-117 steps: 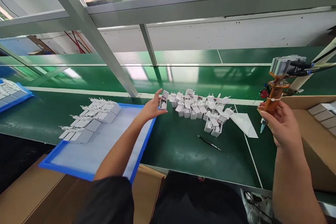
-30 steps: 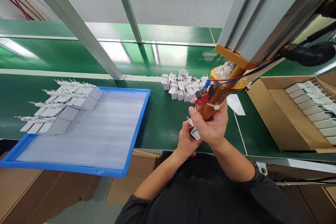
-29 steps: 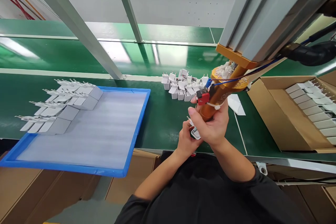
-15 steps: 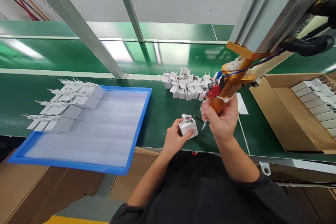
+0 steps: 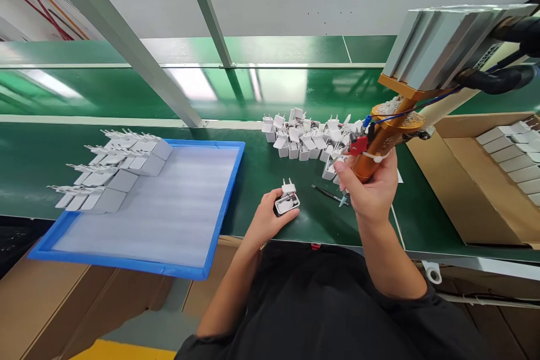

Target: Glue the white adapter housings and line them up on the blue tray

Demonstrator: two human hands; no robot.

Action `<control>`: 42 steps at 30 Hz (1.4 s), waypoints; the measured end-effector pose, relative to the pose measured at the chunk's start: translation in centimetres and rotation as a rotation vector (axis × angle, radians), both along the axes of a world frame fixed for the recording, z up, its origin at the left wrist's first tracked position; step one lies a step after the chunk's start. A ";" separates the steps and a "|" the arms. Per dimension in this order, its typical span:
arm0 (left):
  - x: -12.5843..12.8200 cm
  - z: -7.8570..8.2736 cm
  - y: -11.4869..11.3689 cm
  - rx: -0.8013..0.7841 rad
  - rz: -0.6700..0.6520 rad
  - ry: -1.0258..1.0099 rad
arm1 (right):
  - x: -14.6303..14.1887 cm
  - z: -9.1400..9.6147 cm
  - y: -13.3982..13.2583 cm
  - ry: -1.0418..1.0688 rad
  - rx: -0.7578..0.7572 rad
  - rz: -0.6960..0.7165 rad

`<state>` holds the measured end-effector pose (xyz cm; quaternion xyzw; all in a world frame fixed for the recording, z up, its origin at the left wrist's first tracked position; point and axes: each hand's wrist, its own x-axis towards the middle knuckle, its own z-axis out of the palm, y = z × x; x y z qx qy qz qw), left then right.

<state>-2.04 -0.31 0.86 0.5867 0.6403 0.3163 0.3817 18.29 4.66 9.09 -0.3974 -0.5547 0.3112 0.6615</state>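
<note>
My left hand (image 5: 270,218) is closed around a white plug charger housing (image 5: 288,204) near the table's front edge. The housing is open at the top, with wires showing inside and a two-pin plug piece sticking up. My right hand (image 5: 373,188) grips the orange barrel of a glue dispensing gun (image 5: 371,160), which carries a red switch. Its pale nozzle points down, to the right of the housing and apart from it. A black pen (image 5: 327,193) lies beneath the nozzle. Behind my hands stands a cluster of open white charger housings (image 5: 304,138).
At the left, a blue-rimmed tray (image 5: 223,202) bears rows of white chargers (image 5: 122,166). A cardboard box (image 5: 453,191) with more white chargers (image 5: 510,149) stands at the right. Hoses and a metal block (image 5: 447,48) hang above my right hand. A slanting metal post (image 5: 139,56) rises behind the tray.
My left hand has shifted left with the charger housing and turned it so its opening faces me more. The glue gun has moved right, away from the housing.
</note>
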 end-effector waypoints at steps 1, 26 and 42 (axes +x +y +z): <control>0.1 0.2 0.2 -0.021 -0.018 -0.039 | 0.0 0.0 0.0 0.001 -0.001 -0.003; 0.1 -1.1 0.3 0.523 -0.176 0.408 | 1.6 -1.1 0.2 -0.005 -0.060 -0.043; -2.7 -0.6 2.1 0.341 -0.040 0.790 | 2.9 -1.5 0.0 0.006 -0.063 -0.032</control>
